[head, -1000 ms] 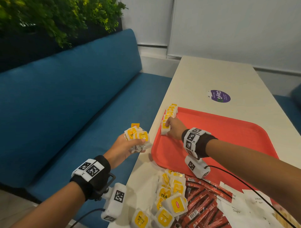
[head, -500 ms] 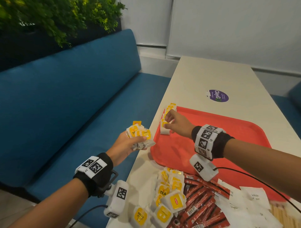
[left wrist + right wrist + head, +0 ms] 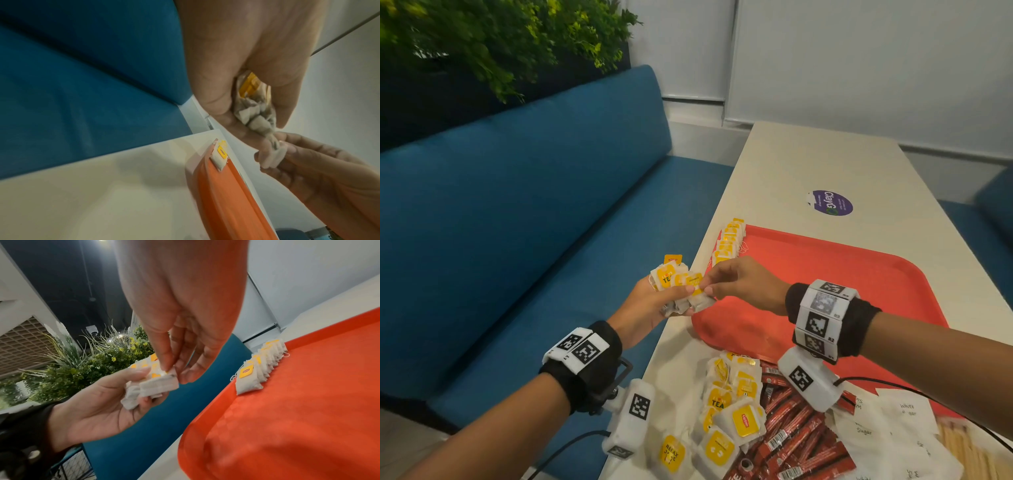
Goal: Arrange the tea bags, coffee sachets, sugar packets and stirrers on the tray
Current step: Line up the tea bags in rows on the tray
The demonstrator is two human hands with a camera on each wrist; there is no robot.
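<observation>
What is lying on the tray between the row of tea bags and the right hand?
Nothing: in the right wrist view, bare red tray separates the row of tea bags from the right hand.

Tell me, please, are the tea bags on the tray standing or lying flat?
Standing: the tea bags sit on edge in a row along the tray rim.

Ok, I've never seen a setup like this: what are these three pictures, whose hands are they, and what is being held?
There is no machine here: a person works with bare hands, wearing cameras. The wide picture is from a head camera; the other two are from wrist cameras that look along each hand. The left hand holds a bunch of tea bags, and the right hand pinches one tea bag from that bunch. A row of tea bags stands along the left edge of the red tray. On the table, nearer the person, lie loose tea bags, red coffee sachets, white sugar packets and wooden stirrers.
</observation>
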